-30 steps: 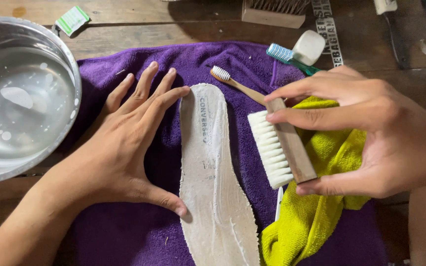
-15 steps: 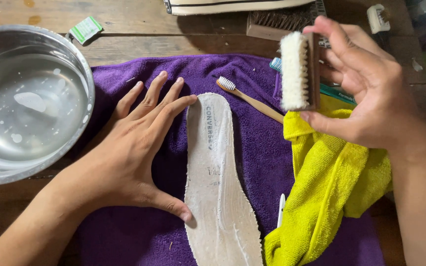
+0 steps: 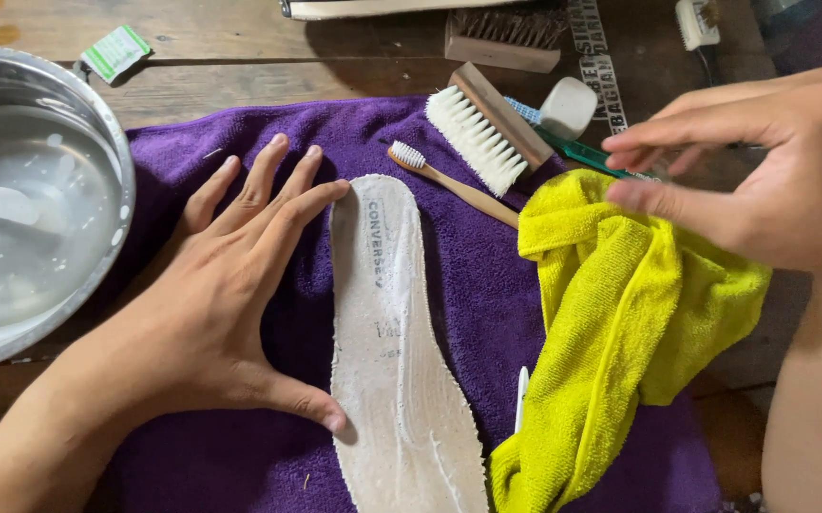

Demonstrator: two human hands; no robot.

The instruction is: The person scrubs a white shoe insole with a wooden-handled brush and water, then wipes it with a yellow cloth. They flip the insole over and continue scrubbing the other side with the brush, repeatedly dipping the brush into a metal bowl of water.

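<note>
Having dropped scrub brush (image 3: pixel 487 133) onto purple towel (image 3: pixel 411 133), right hand (image 3: pixel 763 171) hovered empty, fingers loosely open, above yellow cloth (image 3: pixel 620 313); left hand (image 3: pixel 230 294) stayed spread flat beside insole (image 3: pixel 397 370).

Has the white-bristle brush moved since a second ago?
Yes. The brush has left the right hand, where it hovered beside the insole, and now lies on the purple towel past the toothbrush.

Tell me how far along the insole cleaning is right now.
Scrubbing looks paused: the white-bristled brush lies on the purple towel, out of the right hand, which hovers empty above the yellow cloth. The left hand pins the insole flat. The insole looks grey and worn; wiping seems left, though I can't judge how clean it is.
</note>
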